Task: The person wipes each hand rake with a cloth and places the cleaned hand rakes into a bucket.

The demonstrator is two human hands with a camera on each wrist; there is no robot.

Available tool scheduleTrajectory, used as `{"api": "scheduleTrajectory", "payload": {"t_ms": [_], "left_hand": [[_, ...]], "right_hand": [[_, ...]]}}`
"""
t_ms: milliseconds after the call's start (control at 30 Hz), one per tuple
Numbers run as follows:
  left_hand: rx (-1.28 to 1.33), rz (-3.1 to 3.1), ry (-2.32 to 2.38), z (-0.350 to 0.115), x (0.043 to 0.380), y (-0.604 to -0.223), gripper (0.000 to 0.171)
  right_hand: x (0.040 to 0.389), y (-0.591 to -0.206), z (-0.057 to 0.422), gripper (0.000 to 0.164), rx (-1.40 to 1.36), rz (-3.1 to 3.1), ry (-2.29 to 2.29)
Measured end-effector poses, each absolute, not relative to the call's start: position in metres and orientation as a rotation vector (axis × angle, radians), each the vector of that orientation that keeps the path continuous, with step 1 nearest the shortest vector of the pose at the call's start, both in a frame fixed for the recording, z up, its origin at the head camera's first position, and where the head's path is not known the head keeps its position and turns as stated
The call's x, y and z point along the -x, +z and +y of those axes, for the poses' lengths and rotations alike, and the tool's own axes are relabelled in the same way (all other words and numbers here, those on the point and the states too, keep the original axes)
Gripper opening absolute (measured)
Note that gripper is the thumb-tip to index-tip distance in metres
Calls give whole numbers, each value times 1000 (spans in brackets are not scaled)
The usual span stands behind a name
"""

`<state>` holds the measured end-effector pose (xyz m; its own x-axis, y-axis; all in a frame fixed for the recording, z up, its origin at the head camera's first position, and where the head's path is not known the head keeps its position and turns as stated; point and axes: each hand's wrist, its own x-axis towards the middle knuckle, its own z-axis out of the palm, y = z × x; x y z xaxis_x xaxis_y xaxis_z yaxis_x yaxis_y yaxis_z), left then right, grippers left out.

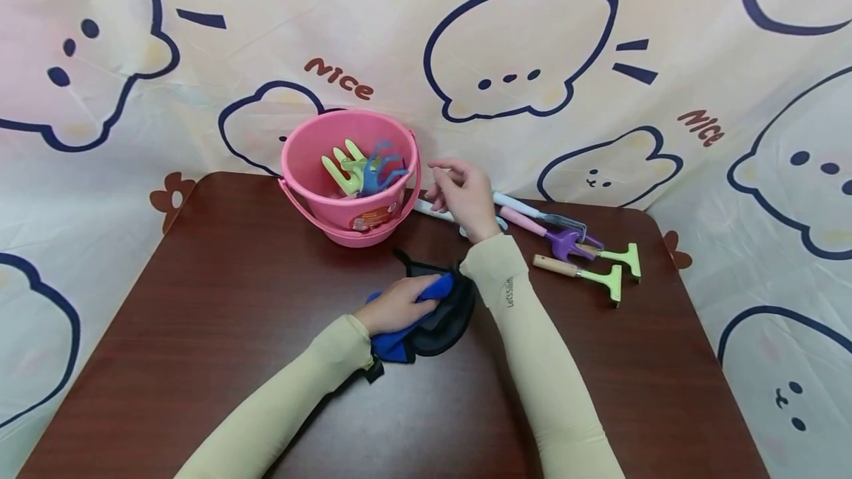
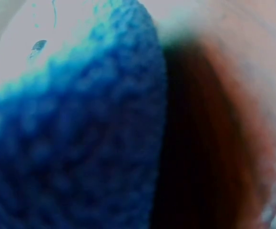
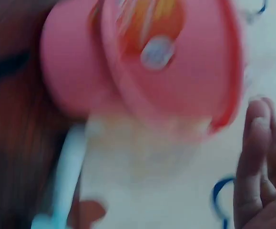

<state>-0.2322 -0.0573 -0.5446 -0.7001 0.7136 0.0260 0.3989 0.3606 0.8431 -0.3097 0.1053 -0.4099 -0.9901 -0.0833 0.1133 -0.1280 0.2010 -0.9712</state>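
My left hand (image 1: pixel 397 307) grips a blue cloth (image 1: pixel 394 347) with its fingers curled over it. Partly under the cloth lies a black rounded item with a strap (image 1: pixel 444 333); its exact kind is unclear. The cloth's fuzzy blue surface (image 2: pixel 76 138) fills much of the left wrist view. My right hand (image 1: pixel 468 198) hovers just right of the pink bucket (image 1: pixel 313 199), its fingers loosely bent and holding nothing. Below that hand is a tool with a pale blue handle (image 1: pixel 433 209), partly hidden; the handle (image 3: pixel 68 167) is blurred in the right wrist view.
Inside the bucket stand a green fork (image 1: pixel 339 174) and a blue claw rake (image 1: pixel 382 177). To the right lie a purple claw rake (image 1: pixel 566 242), a blue-handled fork (image 1: pixel 519 204) and green-headed hoes (image 1: pixel 611 283). A patterned cloth backdrop surrounds the brown table (image 1: pixel 220 279).
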Motion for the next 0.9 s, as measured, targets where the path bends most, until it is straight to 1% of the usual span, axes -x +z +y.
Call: {"api": "scheduleTrajectory", "payload": {"t_ms": [100, 167, 267, 333, 400, 500, 600, 733, 833, 900], "left_hand": [[-963, 2279, 1271, -58, 232, -542, 43], [-953, 2272, 1273, -58, 232, -544, 41], [-968, 2269, 1276, -58, 236, -557, 39], [-939, 2242, 1294, -57, 236, -556, 40], [-931, 2230, 1307, -56, 238, -558, 41], [-905, 2229, 1308, -56, 241, -564, 39], [-888, 2240, 1307, -56, 243, -571, 37], [-895, 2243, 1299, -56, 237, -555, 38], [-905, 2243, 1283, -56, 231, -537, 35], [-885, 2252, 1269, -57, 228, -531, 35]], "right_hand": [[323, -428, 118, 26, -171, -2627, 1678], [331, -445, 125, 32, -162, -2843, 1452], [341, -471, 132, 45, -222, -3137, 1095], [345, -484, 136, 53, -279, -3253, 900], [349, -493, 138, 55, -339, -3278, 752], [348, -499, 139, 50, -385, -3255, 646], [344, -495, 139, 36, -435, -3210, 603], [332, -481, 143, 22, -490, -3105, 566], [319, -468, 150, 23, -475, -2979, 643], [310, -458, 156, 26, -442, -2896, 819]]}}
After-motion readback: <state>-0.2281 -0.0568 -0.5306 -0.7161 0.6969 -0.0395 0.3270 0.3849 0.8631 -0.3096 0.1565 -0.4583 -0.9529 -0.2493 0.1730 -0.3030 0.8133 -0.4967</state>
